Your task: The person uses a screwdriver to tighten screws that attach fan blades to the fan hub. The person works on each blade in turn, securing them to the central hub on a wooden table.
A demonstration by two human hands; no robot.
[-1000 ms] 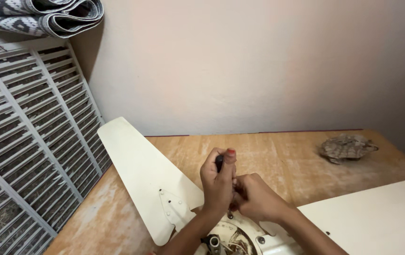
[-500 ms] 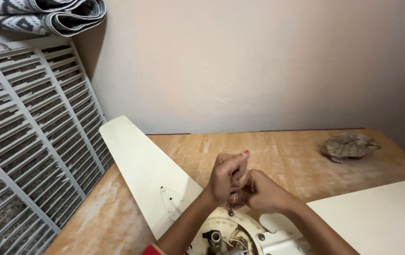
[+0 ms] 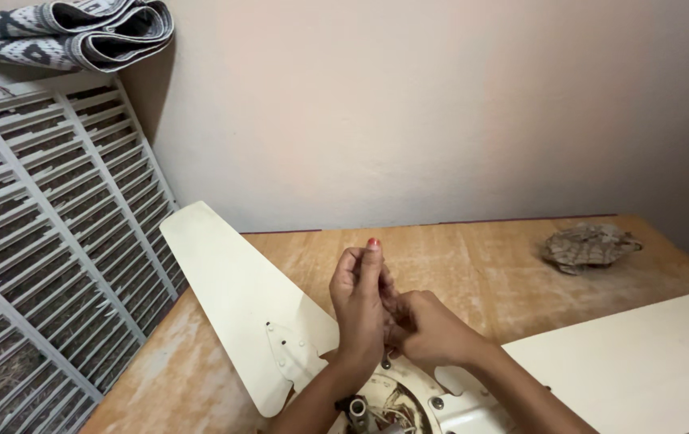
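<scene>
No packages, labels, signs or screens seen in view. No printed wrapper, carton, sticker, placard or display found on any visible surface.

The table (image 3: 521,257) is bare wood, worn, matt and patchy with pale dust. The fan blades (image 3: 232,297) look like smooth painted metal in a cream, faintly satin finish, with small metal screws. The fan hub (image 3: 396,402) shows grimy, rusted metal. The crumpled rag (image 3: 589,245) is coarse cloth. The louvred panel (image 3: 47,217) looks like matt white plastic, and the folded mat (image 3: 79,28) is woven.
</scene>
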